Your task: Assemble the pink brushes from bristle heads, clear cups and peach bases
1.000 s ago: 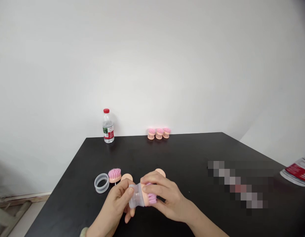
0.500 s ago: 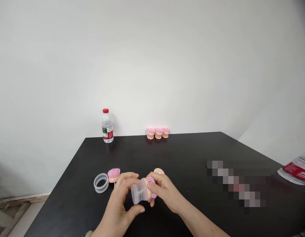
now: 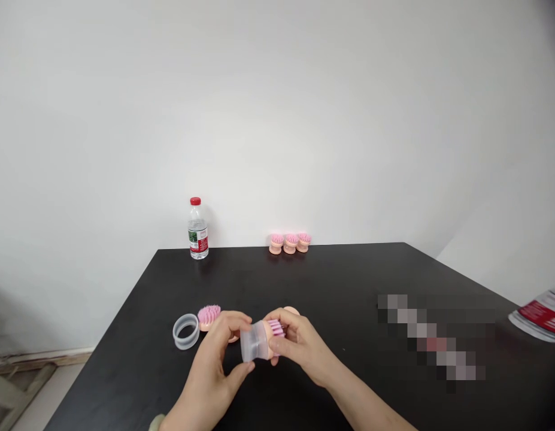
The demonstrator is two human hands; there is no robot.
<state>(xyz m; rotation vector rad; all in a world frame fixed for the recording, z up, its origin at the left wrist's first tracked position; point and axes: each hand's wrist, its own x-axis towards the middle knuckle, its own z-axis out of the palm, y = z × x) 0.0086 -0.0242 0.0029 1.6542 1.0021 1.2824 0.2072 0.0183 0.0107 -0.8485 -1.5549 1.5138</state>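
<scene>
My right hand (image 3: pixel 297 344) grips a pink-bristled scrub brush head (image 3: pixel 269 339) by its peach base, thumb in front, with the bristles pointing right. A translucent plastic cup-shaped piece (image 3: pixel 254 342) sits against the left side of that base. My left hand (image 3: pixel 218 365) is curved around the clear piece, fingertips at its upper rim and thumb at its lower rim. Behind my left hand lies another pink brush head (image 3: pixel 209 317), partly covered. Left of it rests a translucent ring (image 3: pixel 186 331). A peach-coloured part (image 3: pixel 291 310) shows behind my right hand.
Three pink and peach brushes (image 3: pixel 290 243) stand in a row at the black table's (image 3: pixel 340 281) back edge. A water bottle with a red cap (image 3: pixel 199 230) stands at the back left. A blurred-out strip (image 3: pixel 430 338) lies to the right, near a red and white object (image 3: pixel 542 315).
My left fingers and thumb have closed in on the clear piece's rims. The brush head has turned slightly so the bristles face more to the right. The view has shifted a little.
</scene>
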